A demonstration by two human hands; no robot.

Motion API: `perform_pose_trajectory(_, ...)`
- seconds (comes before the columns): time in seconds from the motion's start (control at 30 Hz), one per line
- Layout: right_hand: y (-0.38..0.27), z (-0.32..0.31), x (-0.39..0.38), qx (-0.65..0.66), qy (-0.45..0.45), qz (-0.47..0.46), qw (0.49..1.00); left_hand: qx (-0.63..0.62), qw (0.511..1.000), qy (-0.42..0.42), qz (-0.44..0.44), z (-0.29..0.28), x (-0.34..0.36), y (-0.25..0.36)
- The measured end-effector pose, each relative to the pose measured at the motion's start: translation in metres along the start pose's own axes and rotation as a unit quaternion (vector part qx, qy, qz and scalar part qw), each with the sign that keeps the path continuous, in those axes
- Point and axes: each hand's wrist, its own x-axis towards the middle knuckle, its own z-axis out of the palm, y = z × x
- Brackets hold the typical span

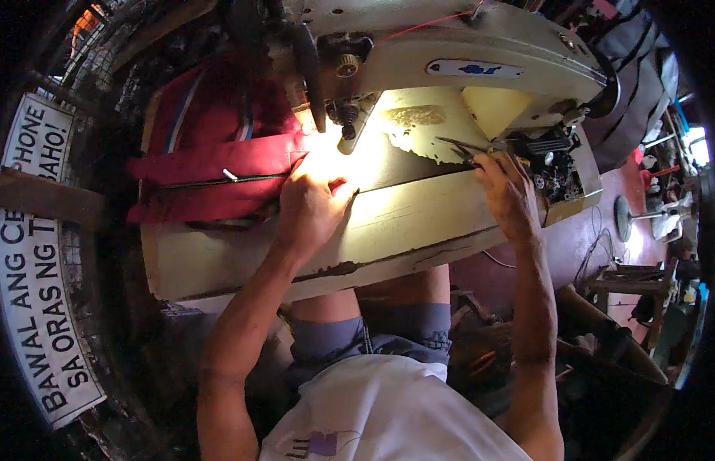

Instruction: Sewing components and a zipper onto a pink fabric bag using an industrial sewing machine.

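Note:
A red zippered fabric piece (pixel 219 165), which looks like a bag, lies on the left of the sewing machine's bed, its right end below the presser foot. My left hand (pixel 315 203) is closed at that right end, below the needle area (pixel 344 115). Lamp glare washes out some of its fingertips. On the right of the bed, my right hand (pixel 505 188) has its fingers closed around dark scissors (pixel 459 144), with the blades pointing left. The zipper is dark with a pale pull (pixel 230 176), and striped straps (pixel 185 115) lie behind it.
The cream sewing machine (pixel 388 58) arches over the worn tabletop (pixel 419 211). A red thread (pixel 434 25) runs along its top. An open box of small metal parts (pixel 557 180) stands right of my right hand. A lettered sign (pixel 35 253) hangs far left; a wooden stool (pixel 634 280) stands right.

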Motion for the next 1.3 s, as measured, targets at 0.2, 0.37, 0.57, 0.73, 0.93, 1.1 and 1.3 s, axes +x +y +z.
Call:
perform_pose_trajectory(0.2, -0.041, -0.020, -0.004, 0.101, -0.005, 0.072, 0.992, 0.108, 0.994, 0.017, 0.030, -0.001, 0.006, -0.007)
perform_pose_trajectory(0.37, -0.104, -0.003, -0.009, 0.318, -0.050, 0.093, 0.942, 0.071, 0.987, 0.054, 0.133, 0.000, 0.011, -0.022)
perform_pose_trajectory(0.57, -0.134, 0.014, 0.006, 0.314, -0.069, 0.125, 0.939, -0.017, 0.998, 0.041, 0.051, -0.006, 0.008, -0.023)
perform_pose_trajectory(0.73, -0.119, 0.045, 0.044, 0.322, -0.044, 0.106, 0.940, -0.078, 0.997, 0.023, -0.007, -0.006, 0.007, -0.021)
perform_pose_trajectory(0.93, -0.104, 0.064, 0.071, 0.298, -0.052, 0.048, 0.952, -0.032, 0.999, 0.025, 0.021, -0.003, 0.007, -0.023)
perform_pose_trajectory(1.1, -0.111, 0.053, 0.066, 0.352, -0.078, 0.076, 0.930, -0.066, 0.997, 0.038, -0.014, -0.001, 0.007, -0.018)
perform_pose_trajectory(1.3, -0.103, 0.056, 0.069, 0.267, -0.125, 0.061, 0.953, -0.059, 0.996, 0.068, 0.006, 0.001, 0.008, -0.019)
